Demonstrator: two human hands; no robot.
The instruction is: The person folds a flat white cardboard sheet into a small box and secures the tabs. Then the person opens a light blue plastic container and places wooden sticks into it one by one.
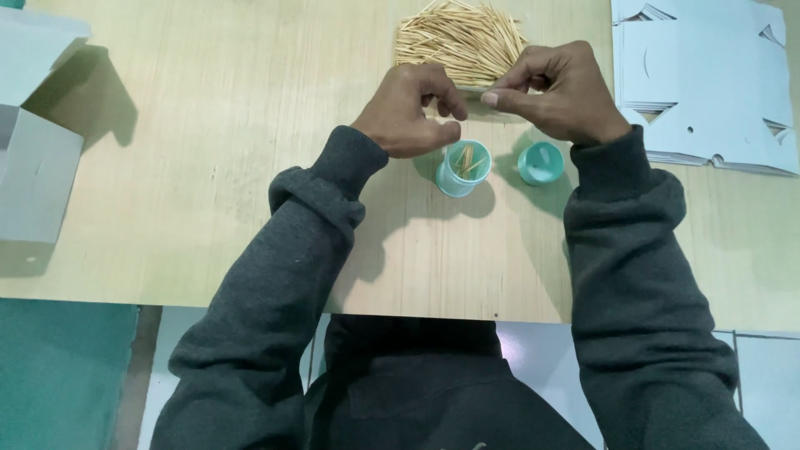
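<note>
Overhead, both hands raised just above a pale wooden desk, in dark grey sleeves. Left hand: grip curled nearly closed, thumb and forefinger pinched together right above a small teal cup; too small to tell whether a stick sits in the pinch. Right hand: grip also drawn in, thumb pressed against the fingertips at the near edge of a heap of toothpicks; what lies inside the pinch cannot be made out. Hands close together, not touching.

Teal cup upright on the desk between the wrists, just under the left hand, open at the top, a few pale toothpicks standing tilted inside. Beside it, to the right and slightly apart, a round teal lid, lying flat below the right wrist. Heap of toothpicks at the far middle of the desk, fanned out, pale straw colour, partly hidden by the right hand's fingers.

At the far right, a stack of flat white die-cut cartons, unfolded, with slits, flaps and a small round hole, edges roughly squared. At the left edge, an open white box, flap up, shadow cast to its right. Well apart from both hands, each of these.
</note>
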